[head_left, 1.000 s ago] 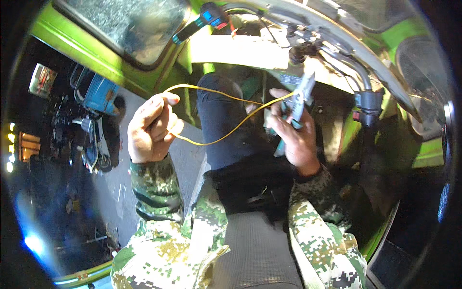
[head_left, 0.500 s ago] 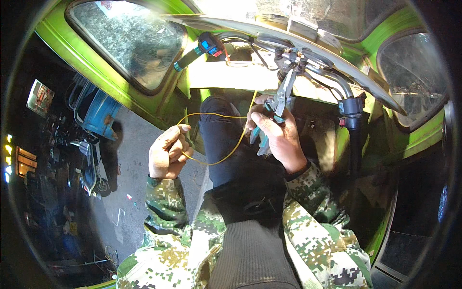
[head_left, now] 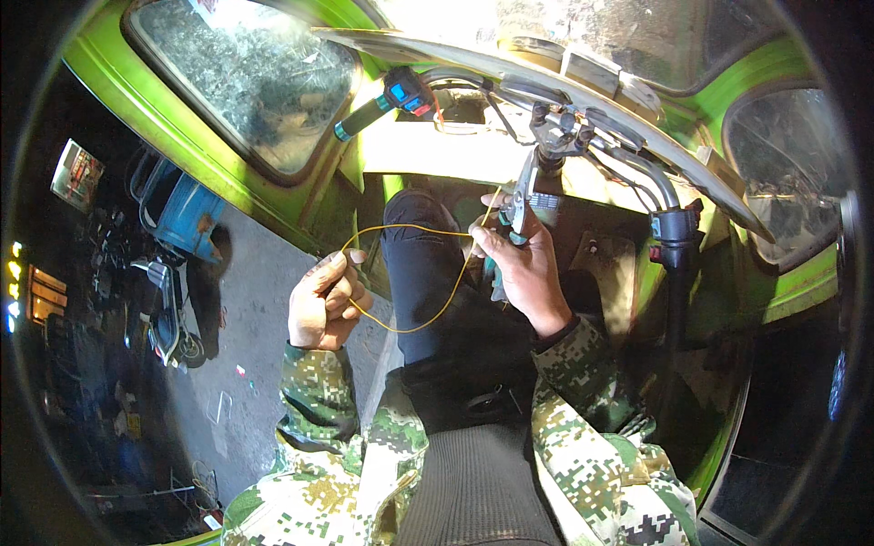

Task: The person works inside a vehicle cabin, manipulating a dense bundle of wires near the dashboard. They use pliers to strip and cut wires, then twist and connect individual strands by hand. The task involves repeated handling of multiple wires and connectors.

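Note:
A thin yellow wire [head_left: 398, 331] curves in an open loop between my hands, above my dark trouser leg. My left hand [head_left: 326, 300] is closed, pinching the wire between thumb and fingers at the loop's left side. On the other side my right hand [head_left: 526, 273] grips a pair of pliers [head_left: 521, 207] with grey metal jaws and teal handles, the jaws pointing up and away. The thumb and fingertips of that hand also pinch the wire, and a short length of it rises beside the pliers. The lower handles are partly hidden behind my palm.
Ahead stands a handlebar [head_left: 671, 187] with dark grips and switch housings, inside a green cab frame [head_left: 205, 150] with windows. A loose red wire hangs by the left switch housing [head_left: 407, 93]. Off left, a blue drum [head_left: 187, 218] and a parked scooter [head_left: 166, 305] stand on the grey floor.
Both hands have come slightly lower in the picture, the wire loop with them. The pliers have turned a little more upright in my right hand. The cab has shifted slightly in view.

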{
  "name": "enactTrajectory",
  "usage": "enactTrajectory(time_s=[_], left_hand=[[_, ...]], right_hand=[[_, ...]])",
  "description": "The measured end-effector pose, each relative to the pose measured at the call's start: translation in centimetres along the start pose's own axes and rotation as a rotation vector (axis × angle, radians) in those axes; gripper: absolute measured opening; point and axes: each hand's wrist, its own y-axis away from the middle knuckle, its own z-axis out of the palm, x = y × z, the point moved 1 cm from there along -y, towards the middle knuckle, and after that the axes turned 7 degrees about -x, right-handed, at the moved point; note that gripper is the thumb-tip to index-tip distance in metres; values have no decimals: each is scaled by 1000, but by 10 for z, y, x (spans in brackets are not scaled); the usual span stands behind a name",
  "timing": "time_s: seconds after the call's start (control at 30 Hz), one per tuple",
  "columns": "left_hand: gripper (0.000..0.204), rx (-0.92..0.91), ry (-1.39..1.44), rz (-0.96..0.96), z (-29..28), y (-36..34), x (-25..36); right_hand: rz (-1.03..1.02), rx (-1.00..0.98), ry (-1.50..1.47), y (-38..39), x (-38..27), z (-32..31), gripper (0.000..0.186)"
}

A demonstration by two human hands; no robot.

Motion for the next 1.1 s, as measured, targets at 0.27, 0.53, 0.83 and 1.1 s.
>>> enactTrajectory(time_s=[0.27, 0.53, 0.83, 1.1], left_hand=[[40, 316, -946, 175, 8, -5, 4], [34, -316, -881, -1, 100, -41, -17], [21, -362, -674, -146, 116, -66, -39], [18, -256, -62, 377, 88, -71, 8]], right_hand=[[-2, -62, 54, 5, -28, 5, 40], [-32, -98, 215, -8, -65, 33, 39], [-15, -93, 141, -12, -83, 21, 43], [61, -322, -358, 13, -94, 8, 62]])
